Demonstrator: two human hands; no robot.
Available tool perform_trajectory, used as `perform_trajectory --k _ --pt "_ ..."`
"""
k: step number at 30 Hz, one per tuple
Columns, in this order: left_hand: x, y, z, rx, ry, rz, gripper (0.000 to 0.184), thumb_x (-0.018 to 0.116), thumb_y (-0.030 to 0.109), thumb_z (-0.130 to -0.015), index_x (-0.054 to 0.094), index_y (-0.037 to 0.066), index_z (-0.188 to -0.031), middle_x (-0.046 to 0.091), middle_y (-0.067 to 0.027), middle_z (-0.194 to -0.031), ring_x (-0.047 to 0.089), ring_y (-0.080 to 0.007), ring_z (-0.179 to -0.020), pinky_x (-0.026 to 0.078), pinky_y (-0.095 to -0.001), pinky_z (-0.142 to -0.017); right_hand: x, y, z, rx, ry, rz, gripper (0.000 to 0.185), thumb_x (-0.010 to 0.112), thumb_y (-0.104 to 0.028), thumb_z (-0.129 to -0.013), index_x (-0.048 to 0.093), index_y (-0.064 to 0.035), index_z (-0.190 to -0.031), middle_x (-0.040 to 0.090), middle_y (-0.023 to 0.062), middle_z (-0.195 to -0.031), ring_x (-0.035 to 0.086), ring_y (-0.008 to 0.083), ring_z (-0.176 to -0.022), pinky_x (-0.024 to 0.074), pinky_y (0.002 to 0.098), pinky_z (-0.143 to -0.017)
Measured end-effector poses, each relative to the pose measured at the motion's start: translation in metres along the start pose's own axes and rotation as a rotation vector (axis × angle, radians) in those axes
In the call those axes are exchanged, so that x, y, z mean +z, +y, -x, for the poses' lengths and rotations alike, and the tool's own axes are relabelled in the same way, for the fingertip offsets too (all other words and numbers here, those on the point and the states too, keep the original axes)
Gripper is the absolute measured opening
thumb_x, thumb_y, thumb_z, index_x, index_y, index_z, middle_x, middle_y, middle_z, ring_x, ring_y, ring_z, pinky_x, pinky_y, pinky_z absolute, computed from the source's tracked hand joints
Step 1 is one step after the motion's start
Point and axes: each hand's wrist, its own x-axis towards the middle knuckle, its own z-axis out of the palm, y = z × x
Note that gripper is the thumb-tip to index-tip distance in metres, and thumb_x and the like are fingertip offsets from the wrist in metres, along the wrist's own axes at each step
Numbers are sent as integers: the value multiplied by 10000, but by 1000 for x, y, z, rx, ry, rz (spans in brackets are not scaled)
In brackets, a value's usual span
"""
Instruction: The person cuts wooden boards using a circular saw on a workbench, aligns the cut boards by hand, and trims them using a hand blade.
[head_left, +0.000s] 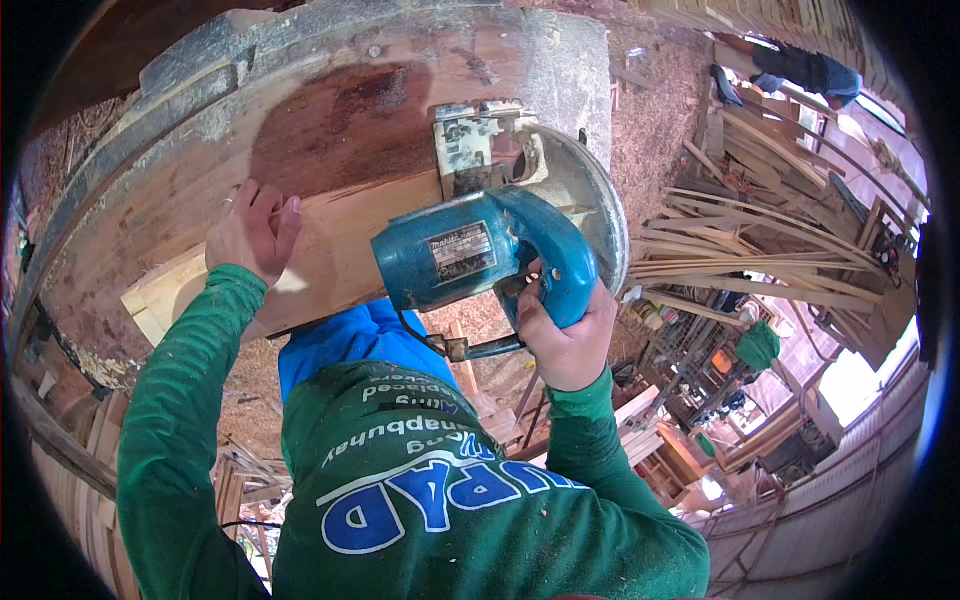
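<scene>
My right hand is wrapped round the rear handle of a blue Makita circular saw. The saw's base plate lies over the right end of a pale wooden board, and its rounded blade guard sticks out to the right. Farther left, my left hand bears on the same board, with bent fingers at its far edge and the thumb lying along it. A power cord runs from beneath the saw's motor. The blade itself is hidden.
The board rests on a worn wooden worktable with a raised curved strip on its left side. Sawdust covers the floor. At right lies a heap of wood strips, and another person is at upper right.
</scene>
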Motion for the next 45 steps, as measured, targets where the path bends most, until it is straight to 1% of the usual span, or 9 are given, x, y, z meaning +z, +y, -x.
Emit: perform_trajectory --k 3,17,20,23,27,30,34,40,45 --pt "0 -3 2 15 -9 -2 315 549 413 -1024 636 113 -981 603 -142 -989 644 -420 -888 512 -543 -733 1 2 0 -5 4 -1 306 702 -48 -760 678 3 -1061 698 90 -755 665 155 -674 547 323 -692" --pt "7 -5 8 34 18 -11 296 596 396 -989 638 111 -921 590 -122 -953 628 -377 -920 520 -525 -745 4 1 -3 10 22 -20 300 684 -46 -765 686 3 -1061 703 82 -778 657 145 -694 546 315 -708" --pt "8 -3 8 27 47 12 284 623 387 -970 638 115 -891 592 -110 -939 625 -362 -910 523 -517 -751 7 2 -6 -26 14 -65 348 650 -32 -770 650 47 -1109 645 4 -748 572 69 -638 451 221 -589" --pt "9 -6 14 2 4 47 277 611 378 -982 637 105 -937 585 -132 -960 625 -384 -931 515 -530 -775 7 3 -4 2 19 -71 305 683 -61 -775 687 13 -1071 671 63 -770 603 119 -689 526 310 -694" --pt "12 -6 7 -43 -52 27 286 605 377 -993 644 95 -974 592 -146 -980 626 -388 -968 516 -529 -813 13 1 -19 -50 37 -63 300 686 -71 -776 690 13 -1064 653 62 -760 561 117 -677 504 306 -673" --pt "21 -15 2 16 49 86 313 592 401 -1001 659 95 -985 609 -146 -998 635 -389 -967 522 -524 -820 24 -6 -40 -140 66 -99 286 716 -94 -769 689 -1 -1037 624 60 -732 531 132 -649 484 315 -638" --pt "21 -18 -12 -11 -6 -47 340 575 427 -1006 681 105 -987 642 -143 -1004 647 -388 -960 529 -530 -821 30 -14 -65 -149 92 -69 292 709 -113 -786 693 -12 -1060 634 80 -730 552 144 -646 497 335 -630" --pt "24 -24 -29 -23 -3 -30 431 526 512 -996 710 123 -992 661 -141 -997 665 -384 -961 519 -528 -826 0 41 21 -304 263 139 381 702 -107 -789 693 -19 -1159 693 125 -783 652 183 -673 535 368 -664" --pt "26 -32 -31 -81 -20 56 421 538 474 -989 729 110 -1078 684 -147 -1069 661 -397 -1010 522 -520 -862 -25 97 130 23 270 4 441 711 -97 -772 708 -32 -1209 698 116 -797 629 160 -648 534 352 -663"
